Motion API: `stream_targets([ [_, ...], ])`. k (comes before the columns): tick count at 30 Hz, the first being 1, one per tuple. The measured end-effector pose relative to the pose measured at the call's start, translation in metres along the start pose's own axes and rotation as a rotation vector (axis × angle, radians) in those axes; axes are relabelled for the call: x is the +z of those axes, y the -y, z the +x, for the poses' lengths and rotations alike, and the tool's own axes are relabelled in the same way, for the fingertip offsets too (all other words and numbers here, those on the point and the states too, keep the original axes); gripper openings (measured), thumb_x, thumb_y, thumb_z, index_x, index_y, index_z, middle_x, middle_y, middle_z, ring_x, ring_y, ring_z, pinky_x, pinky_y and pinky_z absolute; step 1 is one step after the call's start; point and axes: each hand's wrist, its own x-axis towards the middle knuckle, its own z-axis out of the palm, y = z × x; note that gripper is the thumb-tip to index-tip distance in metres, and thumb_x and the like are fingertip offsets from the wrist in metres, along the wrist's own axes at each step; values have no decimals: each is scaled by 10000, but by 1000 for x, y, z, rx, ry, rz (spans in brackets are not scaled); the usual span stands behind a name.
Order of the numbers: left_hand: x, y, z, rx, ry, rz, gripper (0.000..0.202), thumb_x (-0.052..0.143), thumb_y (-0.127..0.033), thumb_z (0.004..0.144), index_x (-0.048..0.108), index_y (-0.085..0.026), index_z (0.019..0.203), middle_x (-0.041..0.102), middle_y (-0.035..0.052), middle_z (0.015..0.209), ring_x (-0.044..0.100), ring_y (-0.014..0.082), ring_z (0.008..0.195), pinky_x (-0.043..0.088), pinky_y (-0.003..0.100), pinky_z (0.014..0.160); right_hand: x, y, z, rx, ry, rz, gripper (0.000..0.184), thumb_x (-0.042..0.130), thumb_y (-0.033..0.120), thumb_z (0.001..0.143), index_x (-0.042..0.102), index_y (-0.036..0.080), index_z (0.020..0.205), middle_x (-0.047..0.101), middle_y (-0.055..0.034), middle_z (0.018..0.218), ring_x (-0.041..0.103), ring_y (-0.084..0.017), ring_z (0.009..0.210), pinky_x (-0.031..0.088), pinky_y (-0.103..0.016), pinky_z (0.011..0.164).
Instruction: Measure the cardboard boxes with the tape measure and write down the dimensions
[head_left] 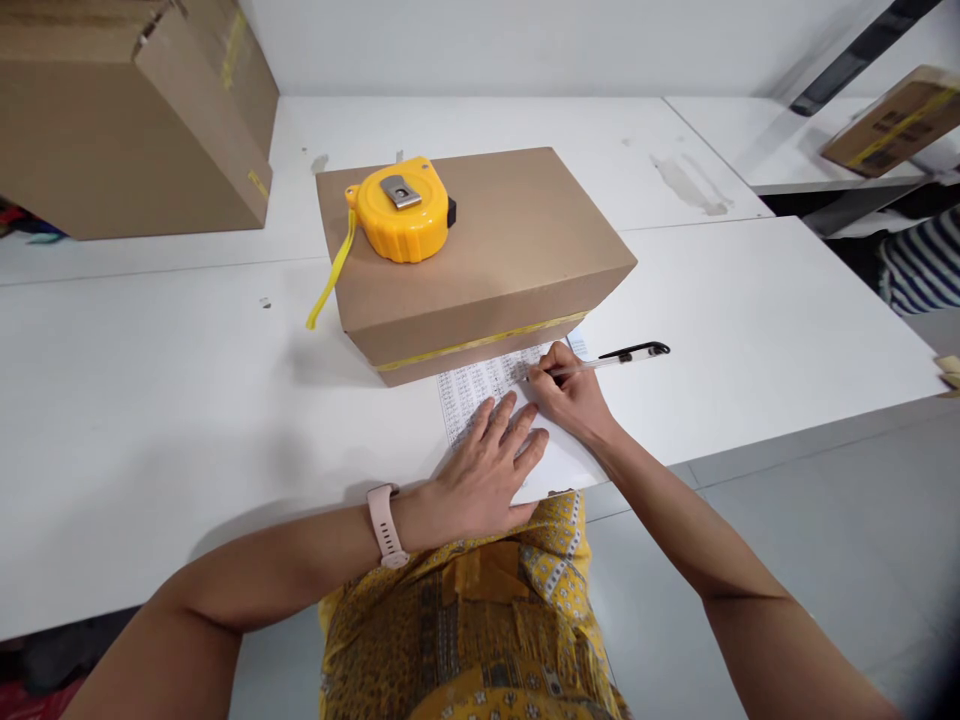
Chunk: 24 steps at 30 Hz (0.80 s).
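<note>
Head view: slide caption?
Right hand holds black-clipped pen over printed white paper under left hand; yellow tape measure tops brown cardboard box.

Bright light, seemingly from overhead — soft shadows spread left of the box (510, 230) on the white surface (150, 370); writing on the paper (562, 465) blurs — wide-angle stretching toward the edges.

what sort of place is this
Probably a packing or measuring workstation: a taped cardboard box sits on a white table, a yellow tape measure rests on top, and a sheet of written entries lies beside it.
</note>
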Motion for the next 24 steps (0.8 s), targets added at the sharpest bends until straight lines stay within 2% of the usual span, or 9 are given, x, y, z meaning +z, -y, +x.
stream_targets([
  [8, -1, 0, 0, 1, 0, -4, 809, 471, -669, 955, 410, -98, 1524, 360, 229, 1645, 232, 463, 1545, 113, 584, 1251, 1, 0, 0, 16, -7, 23, 194, 601, 237, 789, 444, 247, 676, 421, 47, 605, 399, -131, 589, 321, -289, 555],
  [11, 0, 0, 0, 5, -5, -3, 803, 476, -663, 957, 421, -93, 1519, 369, 235, 1638, 246, 469, 1538, 125, 586, 1247, 0, -2, -2, 17, -57, 20, 196, 606, 223, 795, 452, 243, 677, 433, 49, 603, 383, -124, 571, 306, -287, 545],
  [13, 0, 0, 0, 7, -11, -6, 805, 480, -666, 955, 423, -97, 1521, 365, 234, 1640, 250, 470, 1537, 131, 585, 1248, -4, -3, -2, 2, -177, 33, 201, 602, 213, 812, 454, 241, 679, 443, 49, 606, 368, -120, 558, 289, -288, 539],
  [15, 1, 0, 0, 8, -17, -8, 805, 477, -668, 957, 422, -102, 1526, 358, 233, 1645, 249, 468, 1539, 134, 584, 1250, -11, -4, -2, -42, -373, 24, 205, 600, 219, 845, 459, 242, 699, 458, 45, 625, 374, -121, 562, 291, -293, 546],
  [17, 2, 1, -1, 10, -19, -10, 798, 470, -665, 962, 425, -104, 1528, 355, 231, 1648, 253, 466, 1539, 137, 584, 1252, -19, -5, -1, -69, -562, -23, 177, 598, 247, 894, 483, 244, 760, 481, 39, 662, 413, -128, 585, 315, -297, 566],
  [19, 3, 1, -1, 12, -17, -15, 790, 474, -660, 965, 435, -104, 1525, 357, 228, 1648, 260, 468, 1537, 143, 584, 1253, -28, -9, 0, -58, -667, -107, 88, 574, 272, 941, 534, 244, 868, 532, 23, 726, 475, -143, 633, 352, -303, 599],
  [20, 4, 2, -1, 13, -17, -19, 792, 483, -660, 962, 439, -104, 1524, 359, 226, 1648, 261, 470, 1536, 145, 584, 1254, -32, -12, -1, -51, -678, -167, 37, 552, 264, 956, 563, 243, 926, 566, 8, 769, 509, -157, 677, 372, -309, 622],
  [21, 4, 2, -1, 13, -18, -24, 798, 495, -661, 956, 439, -104, 1525, 358, 225, 1649, 257, 472, 1537, 147, 586, 1255, -35, -16, -2, -53, -665, -243, 68, 523, 234, 962, 589, 242, 974, 599, -11, 815, 538, -174, 732, 390, -318, 650],
  [24, 7, 3, 0, 16, -19, -42, 823, 537, -655, 938, 430, -101, 1536, 339, 230, 1658, 235, 477, 1545, 152, 602, 1256, -41, -28, -8, -72, -526, -531, 302, 433, 81, 904, 667, 226, 1027, 669, -81, 947, 563, -240, 911, 421, -367, 747],
])
